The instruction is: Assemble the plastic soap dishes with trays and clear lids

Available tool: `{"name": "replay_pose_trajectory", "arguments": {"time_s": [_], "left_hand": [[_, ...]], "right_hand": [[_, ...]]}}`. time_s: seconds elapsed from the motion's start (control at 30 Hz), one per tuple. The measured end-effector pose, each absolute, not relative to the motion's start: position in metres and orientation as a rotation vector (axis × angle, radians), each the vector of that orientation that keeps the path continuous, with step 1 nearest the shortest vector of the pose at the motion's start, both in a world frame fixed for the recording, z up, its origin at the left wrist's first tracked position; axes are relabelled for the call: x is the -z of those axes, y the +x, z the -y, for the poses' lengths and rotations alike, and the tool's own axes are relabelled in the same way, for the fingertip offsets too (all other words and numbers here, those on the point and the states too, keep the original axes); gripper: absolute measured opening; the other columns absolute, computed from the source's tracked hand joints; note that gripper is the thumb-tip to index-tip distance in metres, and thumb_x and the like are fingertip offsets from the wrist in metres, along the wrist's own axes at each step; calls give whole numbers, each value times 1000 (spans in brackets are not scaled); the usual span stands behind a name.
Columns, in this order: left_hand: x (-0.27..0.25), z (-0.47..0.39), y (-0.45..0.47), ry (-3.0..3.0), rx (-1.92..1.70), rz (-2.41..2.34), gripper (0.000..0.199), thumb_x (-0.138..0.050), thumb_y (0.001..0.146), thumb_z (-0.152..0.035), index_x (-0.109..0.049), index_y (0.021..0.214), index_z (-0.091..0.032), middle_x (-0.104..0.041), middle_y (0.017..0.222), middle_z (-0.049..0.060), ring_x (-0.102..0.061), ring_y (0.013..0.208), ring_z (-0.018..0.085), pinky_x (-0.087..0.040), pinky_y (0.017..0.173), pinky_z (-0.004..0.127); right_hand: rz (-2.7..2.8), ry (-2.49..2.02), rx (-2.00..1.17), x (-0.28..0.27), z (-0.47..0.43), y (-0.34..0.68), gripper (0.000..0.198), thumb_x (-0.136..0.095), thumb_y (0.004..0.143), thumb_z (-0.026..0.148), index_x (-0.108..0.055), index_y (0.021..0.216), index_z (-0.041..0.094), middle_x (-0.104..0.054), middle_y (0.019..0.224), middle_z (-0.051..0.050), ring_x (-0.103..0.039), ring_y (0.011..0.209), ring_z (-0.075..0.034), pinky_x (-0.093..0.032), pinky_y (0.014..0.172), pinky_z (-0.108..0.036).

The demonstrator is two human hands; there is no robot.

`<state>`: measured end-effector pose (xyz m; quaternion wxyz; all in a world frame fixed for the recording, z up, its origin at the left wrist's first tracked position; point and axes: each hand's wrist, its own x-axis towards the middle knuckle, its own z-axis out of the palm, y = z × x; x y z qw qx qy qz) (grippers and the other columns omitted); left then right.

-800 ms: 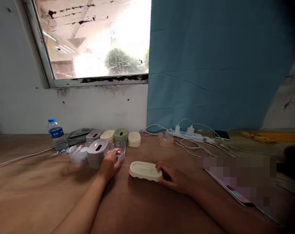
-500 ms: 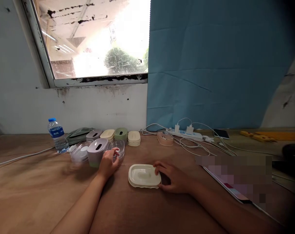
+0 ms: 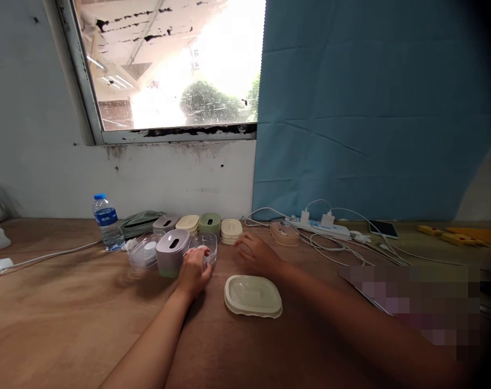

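Observation:
A pale cream lid [image 3: 253,296] lies on the brown table in front of me, with neither hand on it. My right hand [image 3: 258,255] is above the table behind it, fingers stretched and slightly blurred, close to a small stack of cream lids [image 3: 231,231]. My left hand [image 3: 194,270] rests at the near side of a clear plastic container [image 3: 208,244], its thumb and fingers apart. Whether it touches the container is hard to see. Left of that hand stands a lilac box [image 3: 172,251] with a dark slot in its top.
More clear plastic pieces [image 3: 144,253], a water bottle [image 3: 108,224], a green box [image 3: 210,222] and another cream stack [image 3: 187,222] are at the back left. A peach-coloured case [image 3: 284,233], a power strip [image 3: 324,228], cables and a phone [image 3: 383,229] lie at the right.
My right hand has let go of the cream lid and moved away from me and left, toward the small lid stack. The left hand stays by the clear container. The view has shifted slightly.

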<state>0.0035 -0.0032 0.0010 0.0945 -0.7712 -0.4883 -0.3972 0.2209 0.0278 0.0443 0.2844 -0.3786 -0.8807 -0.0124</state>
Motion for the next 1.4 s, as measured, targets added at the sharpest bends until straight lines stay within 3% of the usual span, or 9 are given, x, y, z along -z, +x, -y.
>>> {"name": "replay_pose_trajectory", "arguments": {"time_s": [0.13,0.4,0.67,0.87,0.97,1.13,1.27,1.4], "left_hand": [[-2,6,5,-2246,1194,1433,27,-48,68,-10,-50,94,-15,-58,91,7,-50,91,23,-34,90,41],[-11,15,11,-2205,1265,1470,23,-49,67,-10,-51,89,-18,-55,89,5,-48,89,21,-33,89,39],[-8,14,17,-2205,1307,1480,25,-50,65,-10,-51,88,-19,-53,90,5,-46,94,21,-32,90,38],[-13,22,16,-2146,1454,1473,23,-47,68,-11,-49,89,-20,-52,87,6,-47,88,22,-35,83,39],[-15,26,18,-2080,1645,1451,24,-44,71,-13,-45,95,-19,-51,87,6,-47,87,22,-36,82,39],[-16,34,28,-2027,2075,1323,39,-41,75,-19,-35,113,-18,-43,111,11,-41,106,23,-33,92,40],[-16,37,36,-2301,2242,1253,52,-44,76,-25,-26,124,-19,-37,125,10,-34,118,23,-27,100,41],[-9,32,40,-2883,2062,1097,67,-57,72,-31,-24,128,-20,-34,132,12,-33,122,24,-26,102,41]], "right_hand": [[2318,-1169,108,-60,-93,167,23,-44,84,24,-56,103,17,-52,105,-9,-48,102,-19,-35,91,-34],[2432,-1434,71,-54,-168,119,26,-46,86,29,-51,108,17,-53,112,-7,-54,93,-18,-46,79,-38],[2416,-1387,60,-60,-177,122,41,-45,79,54,-60,95,19,-47,99,-10,-46,99,-26,-36,88,-39],[2380,-1161,107,-91,-142,139,39,-41,82,51,-52,106,22,-41,99,-8,-39,102,-25,-33,91,-40],[2447,-1024,109,-103,-101,169,39,-47,79,50,-50,107,24,-38,108,-8,-43,99,-22,-36,90,-36],[2608,-884,27,-104,-20,236,41,-57,72,42,-49,108,25,-29,124,-9,-45,104,-26,-39,87,-40],[2672,-849,-192,-89,24,274,39,-62,64,29,-54,101,24,-24,132,-8,-33,118,-31,-36,90,-41],[2704,-737,-468,-66,38,289,38,-62,60,24,-57,98,24,-20,136,-4,-25,124,-30,-27,98,-40]]}}
